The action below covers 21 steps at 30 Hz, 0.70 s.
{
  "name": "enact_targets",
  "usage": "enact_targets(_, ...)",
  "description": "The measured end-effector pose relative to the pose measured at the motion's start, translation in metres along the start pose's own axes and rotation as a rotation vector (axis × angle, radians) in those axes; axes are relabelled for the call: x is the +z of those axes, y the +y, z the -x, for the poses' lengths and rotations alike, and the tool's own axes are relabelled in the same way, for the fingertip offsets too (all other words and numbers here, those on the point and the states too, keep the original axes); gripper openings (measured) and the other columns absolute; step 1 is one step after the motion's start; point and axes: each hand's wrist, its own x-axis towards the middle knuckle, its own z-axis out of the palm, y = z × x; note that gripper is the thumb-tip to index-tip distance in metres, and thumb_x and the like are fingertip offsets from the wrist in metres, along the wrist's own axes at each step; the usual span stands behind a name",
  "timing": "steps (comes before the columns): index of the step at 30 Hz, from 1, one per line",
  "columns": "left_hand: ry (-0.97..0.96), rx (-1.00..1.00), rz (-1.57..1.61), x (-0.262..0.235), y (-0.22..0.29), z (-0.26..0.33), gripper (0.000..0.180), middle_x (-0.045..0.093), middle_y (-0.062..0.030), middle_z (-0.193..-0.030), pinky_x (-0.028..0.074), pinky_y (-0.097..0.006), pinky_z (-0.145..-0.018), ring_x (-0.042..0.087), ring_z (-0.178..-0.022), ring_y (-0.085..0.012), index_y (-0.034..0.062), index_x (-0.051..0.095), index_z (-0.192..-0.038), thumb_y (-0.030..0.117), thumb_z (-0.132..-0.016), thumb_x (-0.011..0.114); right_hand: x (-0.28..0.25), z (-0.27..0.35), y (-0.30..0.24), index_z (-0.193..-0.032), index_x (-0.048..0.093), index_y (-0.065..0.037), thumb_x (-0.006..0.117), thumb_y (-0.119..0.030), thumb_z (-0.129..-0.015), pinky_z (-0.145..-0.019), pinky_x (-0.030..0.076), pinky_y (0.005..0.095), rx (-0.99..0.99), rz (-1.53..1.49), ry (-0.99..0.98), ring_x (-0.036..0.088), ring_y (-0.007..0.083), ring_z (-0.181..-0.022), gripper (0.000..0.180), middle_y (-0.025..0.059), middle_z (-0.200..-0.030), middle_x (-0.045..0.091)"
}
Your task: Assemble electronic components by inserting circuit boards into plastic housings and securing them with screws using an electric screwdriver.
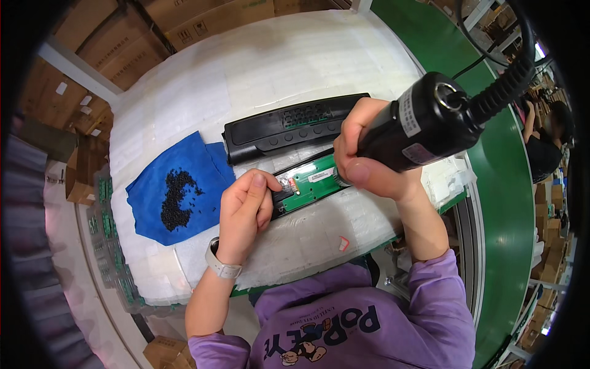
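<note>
My right hand (375,154) is wrapped round a black electric screwdriver (424,123), which points down at the right part of a green circuit board (313,184). The board lies in a long black housing (292,207); the screwdriver's tip is hidden behind my fingers. My left hand (246,200) is closed in a pinch against the left end of the housing, and what its fingers hold, if anything, is hidden. Just beyond lies a second black housing (258,138) with a digit display and a row of round buttons. Left of my hand, a pile of small black screws (176,206) rests on a blue cloth (147,184).
White padding (276,61) covers the table. A thick cable (507,86) runs from the screwdriver to the upper right. A green surface (507,246) stretches along the right side, with a person (547,141) beyond. Cardboard boxes (209,24) stand behind; trays of green boards (107,240) are at the left edge.
</note>
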Motion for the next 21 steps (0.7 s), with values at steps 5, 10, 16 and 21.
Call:
enact_targets(5, -0.050, 0.003, 0.041, 0.001, 0.007, 0.001, 0.019, 0.054, -0.0038, -0.058, 0.032, -0.017, -0.042, 0.043, -0.044, -0.0051, 0.0005, 0.051, -0.093, 0.019, -0.093, 0.046, -0.002, -0.002, -0.008, -0.075, 0.043, -0.002, 0.067, -0.005, -0.065, -0.042, 0.037, 0.0223, 0.077, -0.002, -0.001, 0.044, 0.0103, -0.045, 0.026, 0.0042, -0.055, 0.046)
enact_targets(10, 0.009, 0.023, 0.009, 0.002, 0.001, -0.001, 0.011, 0.063, -0.0117, -0.069, 0.044, -0.020, -0.048, 0.058, -0.053, -0.0128, -0.0006, 0.051, -0.094, 0.007, -0.087, 0.054, 0.002, 0.002, -0.007, -0.079, 0.045, -0.001, 0.064, -0.007, -0.068, -0.043, 0.037, 0.0234, -0.088, 0.193, -0.020, 0.043, 0.0100, -0.042, 0.024, 0.0042, -0.054, 0.046)
enact_targets(16, 0.104, 0.093, -0.146, 0.007, 0.005, 0.006, 0.012, 0.061, -0.0092, -0.065, 0.040, -0.018, -0.042, 0.054, -0.047, -0.0090, -0.0017, 0.056, -0.080, 0.008, -0.086, 0.056, -0.004, -0.006, -0.015, -0.102, 0.044, -0.001, 0.050, -0.035, -0.086, -0.048, 0.041, 0.0296, -0.282, -0.655, -0.055, 0.042, 0.0118, -0.041, 0.038, 0.0025, -0.057, 0.046)
enact_targets(21, 0.043, 0.101, -0.092, 0.024, 0.010, 0.011, 0.007, 0.060, -0.0070, -0.063, 0.042, -0.017, -0.045, 0.056, -0.049, -0.0081, -0.0028, 0.056, -0.078, 0.001, -0.080, 0.061, -0.005, -0.003, -0.014, -0.102, 0.045, -0.003, 0.042, -0.040, -0.090, -0.051, 0.042, 0.0324, -0.363, -0.668, 0.046, 0.042, 0.0119, -0.042, 0.039, 0.0016, -0.059, 0.046)
